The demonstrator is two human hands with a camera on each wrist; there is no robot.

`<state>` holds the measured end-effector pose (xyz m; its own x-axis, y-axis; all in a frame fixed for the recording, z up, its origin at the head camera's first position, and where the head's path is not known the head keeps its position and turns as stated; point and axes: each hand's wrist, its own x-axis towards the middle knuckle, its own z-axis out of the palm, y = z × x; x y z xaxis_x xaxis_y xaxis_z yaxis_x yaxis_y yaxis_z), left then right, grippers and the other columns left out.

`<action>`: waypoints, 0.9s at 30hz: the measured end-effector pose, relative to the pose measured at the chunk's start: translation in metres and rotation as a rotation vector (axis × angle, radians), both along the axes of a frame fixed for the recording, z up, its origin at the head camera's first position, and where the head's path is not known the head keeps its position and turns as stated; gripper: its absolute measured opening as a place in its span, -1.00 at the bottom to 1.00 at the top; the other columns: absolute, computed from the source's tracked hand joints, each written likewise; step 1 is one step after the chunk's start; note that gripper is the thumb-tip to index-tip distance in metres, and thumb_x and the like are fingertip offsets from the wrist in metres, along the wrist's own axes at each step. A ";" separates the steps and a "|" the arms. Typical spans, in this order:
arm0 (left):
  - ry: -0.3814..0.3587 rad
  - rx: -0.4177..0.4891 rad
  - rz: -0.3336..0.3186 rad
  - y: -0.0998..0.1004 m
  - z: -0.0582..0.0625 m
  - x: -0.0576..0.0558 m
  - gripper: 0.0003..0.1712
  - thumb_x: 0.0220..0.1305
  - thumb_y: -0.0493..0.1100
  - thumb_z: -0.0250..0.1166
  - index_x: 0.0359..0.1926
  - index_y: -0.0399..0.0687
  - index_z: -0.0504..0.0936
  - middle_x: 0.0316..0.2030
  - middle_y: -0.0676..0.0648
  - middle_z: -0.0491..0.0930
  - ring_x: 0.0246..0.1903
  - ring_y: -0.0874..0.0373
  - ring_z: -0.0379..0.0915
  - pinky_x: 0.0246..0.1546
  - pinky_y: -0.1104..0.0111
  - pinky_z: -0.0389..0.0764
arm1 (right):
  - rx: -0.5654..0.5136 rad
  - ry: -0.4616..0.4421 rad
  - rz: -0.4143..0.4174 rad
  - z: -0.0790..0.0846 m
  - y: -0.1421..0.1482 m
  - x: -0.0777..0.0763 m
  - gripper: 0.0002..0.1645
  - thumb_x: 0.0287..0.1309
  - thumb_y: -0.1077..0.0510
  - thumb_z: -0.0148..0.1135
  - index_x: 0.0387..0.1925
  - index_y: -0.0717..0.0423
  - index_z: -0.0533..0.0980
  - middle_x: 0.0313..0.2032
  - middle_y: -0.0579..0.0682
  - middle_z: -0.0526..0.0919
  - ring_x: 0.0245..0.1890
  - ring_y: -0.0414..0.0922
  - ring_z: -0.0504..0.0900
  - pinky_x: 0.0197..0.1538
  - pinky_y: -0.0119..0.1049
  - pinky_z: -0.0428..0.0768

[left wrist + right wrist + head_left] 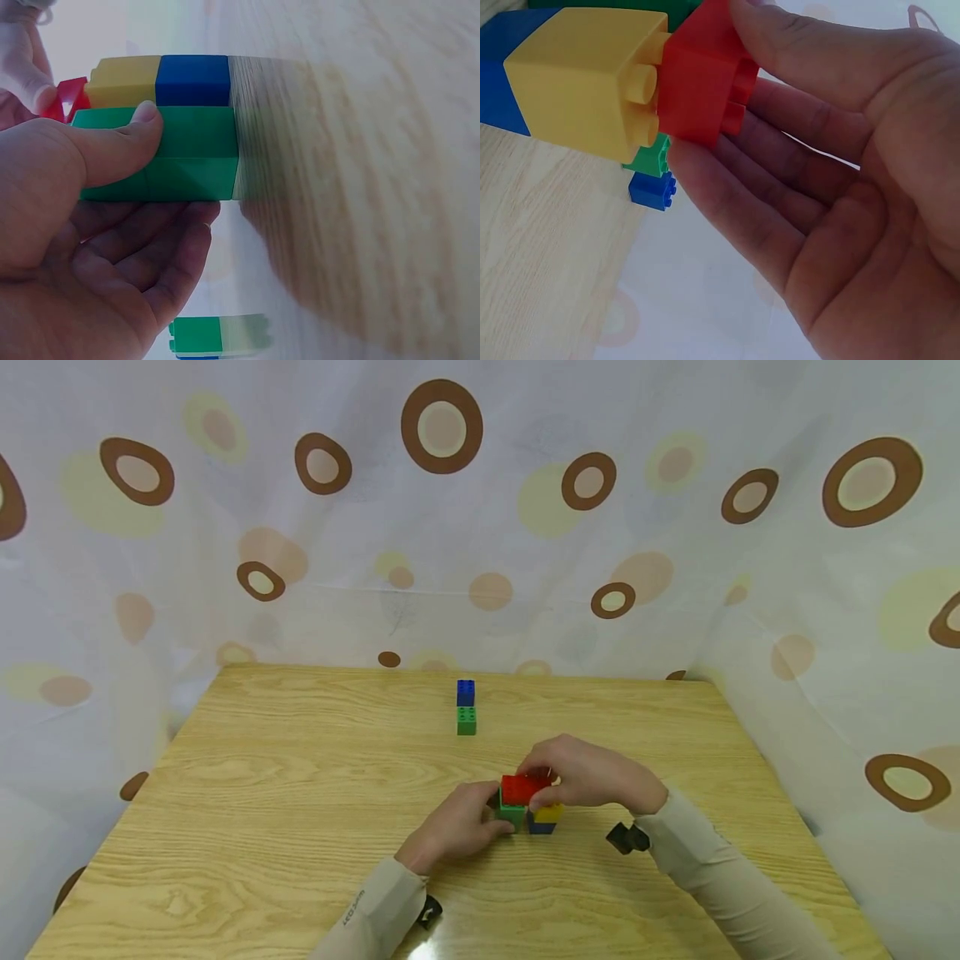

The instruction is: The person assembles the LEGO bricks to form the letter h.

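Note:
My left hand (459, 828) grips an upright green stack of toy building bricks (195, 135), its thumb along one side and fingers behind. Close beside that stack stands a yellow brick (124, 81) on top of a blue brick (193, 80), which rests on the table. With thumb and fingers my right hand (588, 774) holds a red brick (519, 789) across the tops of both stacks. In the right wrist view, the yellow brick's studs still show at the red brick's underside (701, 82). Part of the red brick is hidden by the right fingers.
Further back on the wooden table (300, 793) stand a separate green brick (467, 722) and, just behind it, a blue brick (466, 692). A patterned curtain (495, 527) hangs along the table's far edge and sides.

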<state>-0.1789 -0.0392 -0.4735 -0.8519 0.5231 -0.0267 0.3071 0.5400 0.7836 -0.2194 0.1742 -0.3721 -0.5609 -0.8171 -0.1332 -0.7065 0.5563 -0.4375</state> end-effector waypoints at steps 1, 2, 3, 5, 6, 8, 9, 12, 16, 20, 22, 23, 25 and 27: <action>-0.002 0.000 0.001 0.000 0.000 0.000 -0.63 0.32 -0.15 0.41 0.12 -0.04 0.60 -0.01 0.07 0.70 -0.08 0.32 0.58 0.07 0.35 0.59 | -0.003 -0.003 0.000 0.000 0.000 0.000 -0.65 0.15 0.07 0.50 -0.05 0.10 0.68 -0.16 -0.12 0.71 -0.25 -0.28 0.63 -0.11 -0.25 0.68; -0.004 0.000 0.003 0.000 0.000 0.000 -0.63 0.32 -0.15 0.41 0.12 -0.03 0.60 -0.01 0.07 0.70 -0.08 0.33 0.58 0.07 0.36 0.59 | -0.006 -0.003 0.001 0.000 0.000 0.000 -0.65 0.15 0.07 0.50 -0.05 0.10 0.68 -0.16 -0.12 0.71 -0.25 -0.28 0.63 -0.11 -0.25 0.68; -0.004 -0.001 0.004 0.000 0.001 0.000 -0.63 0.32 -0.15 0.40 0.12 -0.03 0.60 -0.01 0.07 0.70 -0.08 0.34 0.58 0.06 0.36 0.59 | -0.007 -0.001 0.002 -0.001 0.000 -0.001 -0.65 0.15 0.07 0.50 -0.05 0.10 0.68 -0.16 -0.12 0.71 -0.25 -0.28 0.63 -0.11 -0.25 0.68; -0.006 -0.004 0.005 -0.001 0.001 0.000 -0.63 0.33 -0.14 0.40 0.12 -0.03 0.61 -0.01 0.08 0.70 -0.09 0.35 0.58 0.06 0.37 0.59 | -0.013 0.001 0.006 -0.001 0.000 -0.001 -0.66 0.15 0.08 0.50 -0.06 0.10 0.68 -0.17 -0.12 0.72 -0.26 -0.29 0.63 -0.12 -0.25 0.69; -0.006 -0.006 0.006 -0.001 0.001 0.000 -0.63 0.33 -0.14 0.40 0.12 -0.03 0.61 -0.02 0.08 0.70 -0.10 0.35 0.58 0.05 0.37 0.59 | -0.017 0.002 0.007 -0.001 0.000 -0.001 -0.66 0.15 0.08 0.50 -0.06 0.10 0.69 -0.17 -0.12 0.72 -0.26 -0.29 0.63 -0.12 -0.25 0.69; -0.005 -0.008 0.009 -0.001 0.001 0.000 -0.63 0.32 -0.14 0.41 0.12 -0.03 0.61 -0.03 0.08 0.70 -0.11 0.35 0.58 0.05 0.38 0.59 | -0.024 0.004 0.012 -0.001 0.000 -0.002 -0.66 0.14 0.08 0.50 -0.06 0.10 0.69 -0.17 -0.12 0.72 -0.26 -0.29 0.63 -0.12 -0.27 0.68; -0.004 -0.010 0.010 0.000 0.001 0.000 -0.63 0.32 -0.14 0.41 0.12 -0.04 0.61 -0.03 0.08 0.70 -0.11 0.35 0.58 0.05 0.38 0.59 | -0.026 0.004 0.014 -0.002 0.000 -0.002 -0.66 0.14 0.08 0.51 -0.06 0.10 0.69 -0.17 -0.12 0.72 -0.26 -0.29 0.63 -0.13 -0.28 0.68; -0.003 -0.009 0.009 0.001 0.000 0.000 -0.63 0.32 -0.14 0.41 0.12 -0.04 0.62 -0.03 0.08 0.71 -0.11 0.33 0.59 0.05 0.37 0.60 | -0.036 0.000 0.020 -0.002 0.001 -0.003 -0.66 0.13 0.08 0.52 -0.06 0.09 0.69 -0.18 -0.13 0.72 -0.26 -0.28 0.64 -0.13 -0.30 0.68; 0.000 -0.010 0.007 0.002 0.000 0.000 -0.62 0.32 -0.14 0.41 0.13 -0.04 0.61 -0.03 0.07 0.70 -0.10 0.30 0.60 0.06 0.36 0.60 | -0.040 0.001 0.023 -0.002 0.000 -0.003 -0.66 0.12 0.08 0.52 -0.08 0.07 0.70 -0.19 -0.14 0.72 -0.27 -0.28 0.64 -0.14 -0.29 0.68; -0.001 -0.010 0.006 0.001 0.000 0.000 -0.63 0.32 -0.13 0.41 0.12 -0.03 0.62 -0.04 0.08 0.70 -0.10 0.30 0.60 0.06 0.36 0.59 | -0.034 0.006 0.018 -0.002 0.000 -0.002 -0.68 0.12 0.06 0.52 -0.09 0.06 0.70 -0.20 -0.15 0.72 -0.27 -0.29 0.64 -0.14 -0.31 0.67; -0.007 -0.006 0.004 0.001 0.000 0.000 -0.63 0.32 -0.13 0.41 0.12 -0.03 0.62 -0.04 0.09 0.70 -0.11 0.31 0.59 0.05 0.36 0.59 | -0.032 0.008 0.015 -0.002 0.000 -0.001 -0.68 0.11 0.05 0.52 -0.11 0.06 0.70 -0.21 -0.15 0.72 -0.28 -0.29 0.64 -0.13 -0.32 0.67; -0.009 -0.005 0.003 0.001 0.000 0.000 -0.63 0.32 -0.13 0.41 0.12 -0.03 0.62 -0.05 0.09 0.70 -0.11 0.32 0.59 0.05 0.36 0.59 | -0.031 0.009 0.013 -0.002 0.000 -0.001 -0.69 0.11 0.05 0.53 -0.12 0.06 0.71 -0.22 -0.15 0.72 -0.28 -0.30 0.64 -0.14 -0.32 0.67; -0.015 -0.003 0.002 0.001 0.000 0.000 -0.63 0.32 -0.13 0.41 0.12 -0.03 0.62 -0.04 0.09 0.70 -0.11 0.32 0.59 0.05 0.36 0.60 | -0.031 0.013 0.010 -0.002 -0.001 0.000 -0.69 0.11 0.05 0.53 -0.13 0.06 0.71 -0.23 -0.15 0.72 -0.30 -0.30 0.64 -0.15 -0.31 0.67; -0.017 -0.001 0.003 0.001 0.000 0.000 -0.63 0.32 -0.13 0.41 0.12 -0.03 0.62 -0.04 0.09 0.70 -0.12 0.33 0.59 0.04 0.37 0.60 | -0.030 0.019 0.006 -0.002 -0.001 0.000 -0.70 0.10 0.04 0.54 -0.15 0.06 0.71 -0.24 -0.16 0.72 -0.31 -0.32 0.63 -0.16 -0.30 0.67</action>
<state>-0.1793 -0.0386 -0.4732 -0.8529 0.5204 -0.0412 0.2923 0.5415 0.7882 -0.2197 0.1731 -0.3740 -0.5582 -0.8239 -0.0980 -0.7183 0.5390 -0.4399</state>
